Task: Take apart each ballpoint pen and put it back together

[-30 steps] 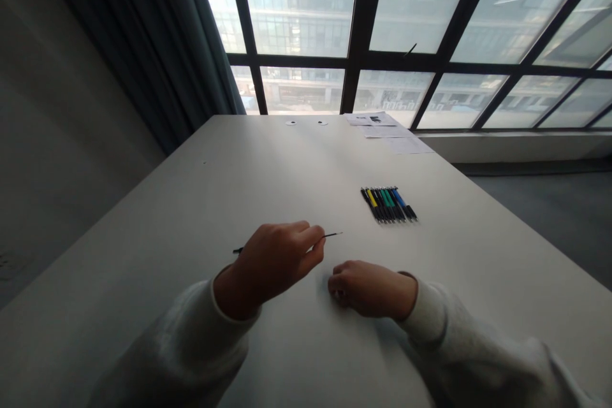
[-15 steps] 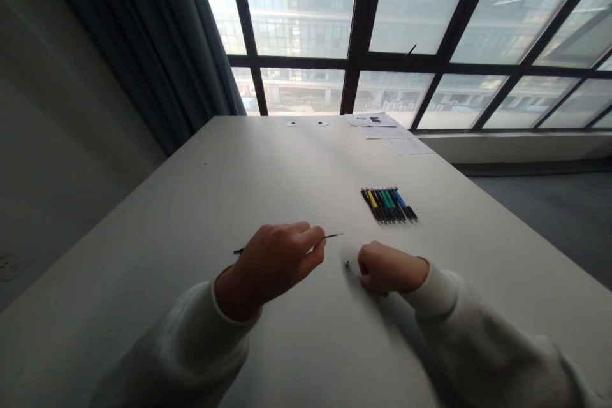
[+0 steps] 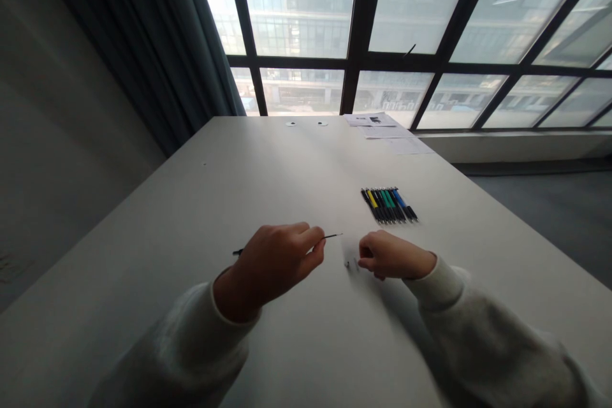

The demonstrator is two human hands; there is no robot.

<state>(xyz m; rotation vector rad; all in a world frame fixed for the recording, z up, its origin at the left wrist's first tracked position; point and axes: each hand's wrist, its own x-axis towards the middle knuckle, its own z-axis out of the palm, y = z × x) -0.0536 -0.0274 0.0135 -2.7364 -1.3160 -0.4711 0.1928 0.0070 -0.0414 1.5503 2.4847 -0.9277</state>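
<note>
My left hand [image 3: 277,261] is closed in a pinch on a thin dark pen refill [image 3: 331,236], whose pale tip points right. A dark pen-like end [image 3: 238,252] shows behind the left wrist; my hand hides the rest. My right hand [image 3: 394,255] is low over the table with its fingers pinched together. Just left of its fingertips lies a small dark pen part [image 3: 347,264]. Between the two is a faint, blurred, thin piece [image 3: 356,264], too small to name; I cannot tell whether the fingers hold it.
A row of several pens [image 3: 388,206] with black, yellow, green and blue barrels lies beyond my right hand. Printed papers [image 3: 382,131] are at the far right edge of the white table [image 3: 268,172]. Two small white oval items [image 3: 322,123] sit at the far edge.
My right hand has lifted slightly away from the table, and a faint thin piece now shows by its fingertips. My left hand and the refill have stayed still.
</note>
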